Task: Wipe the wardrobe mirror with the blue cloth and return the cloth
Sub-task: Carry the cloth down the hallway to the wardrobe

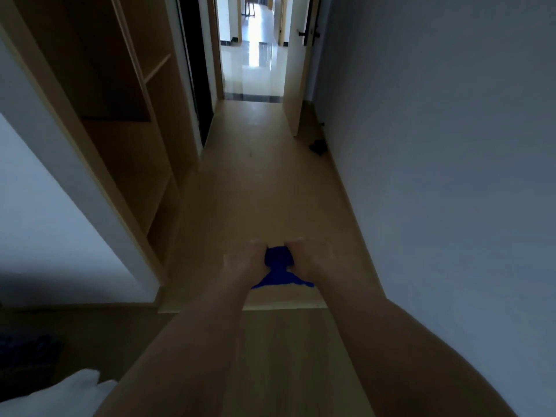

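The blue cloth (278,261) is bunched between my two hands, held out in front of me over the wooden floor. My left hand (245,260) grips its left side and my right hand (310,258) grips its right side. Loose corners of the cloth hang down below my wrists. The wardrobe (120,115) stands along the left wall with open wooden shelves. A pale panel (45,191) at the near left may be the wardrobe mirror, but I cannot tell for certain.
A narrow corridor with a wooden floor (255,176) runs ahead to an open door (296,85) and a bright tiled room. A grey wall (436,145) lines the right side. A small dark object (319,146) lies by the skirting. White fabric (60,392) shows at bottom left.
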`<state>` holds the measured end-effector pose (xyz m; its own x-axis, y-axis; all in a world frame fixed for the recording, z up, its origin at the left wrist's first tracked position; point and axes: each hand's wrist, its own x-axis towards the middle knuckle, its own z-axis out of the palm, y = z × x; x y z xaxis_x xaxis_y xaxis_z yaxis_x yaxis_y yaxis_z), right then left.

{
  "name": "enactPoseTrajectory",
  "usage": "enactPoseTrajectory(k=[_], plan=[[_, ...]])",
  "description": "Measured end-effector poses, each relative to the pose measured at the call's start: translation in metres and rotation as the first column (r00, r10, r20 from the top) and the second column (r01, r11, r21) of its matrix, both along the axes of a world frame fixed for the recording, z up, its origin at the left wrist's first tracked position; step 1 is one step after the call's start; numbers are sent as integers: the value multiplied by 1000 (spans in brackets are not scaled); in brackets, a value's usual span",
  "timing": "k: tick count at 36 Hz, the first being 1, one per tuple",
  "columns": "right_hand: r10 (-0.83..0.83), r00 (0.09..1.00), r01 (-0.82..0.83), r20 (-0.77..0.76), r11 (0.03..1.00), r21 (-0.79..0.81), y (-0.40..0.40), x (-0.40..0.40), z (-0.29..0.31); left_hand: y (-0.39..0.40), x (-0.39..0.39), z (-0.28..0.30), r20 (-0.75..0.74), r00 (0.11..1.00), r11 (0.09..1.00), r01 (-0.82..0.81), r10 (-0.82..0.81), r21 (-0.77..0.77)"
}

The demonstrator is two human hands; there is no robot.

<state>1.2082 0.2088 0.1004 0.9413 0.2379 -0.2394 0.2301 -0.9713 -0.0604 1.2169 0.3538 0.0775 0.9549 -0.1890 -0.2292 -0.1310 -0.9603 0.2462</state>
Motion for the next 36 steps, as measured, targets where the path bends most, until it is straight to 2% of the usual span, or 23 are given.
enactPoseTrajectory(k=[11, 20, 24, 36], plan=[[112, 994, -112, 2, 992, -53, 16, 162, -7, 11, 141, -6, 35, 996, 994, -86, 84, 65], [213, 977, -210, 24, 975, -79, -1, 342, 0, -9, 308, 1, 84, 980, 979, -185, 178, 85], [213, 977, -212, 13, 977, -36, -7, 417, 5, -15, 380, 5, 76, 973, 975, -221, 219, 28], [277, 961, -275, 26, 960, -58, -4, 575, 1, -15, 528, 4, 67, 958, 954, -284, 279, 95]])
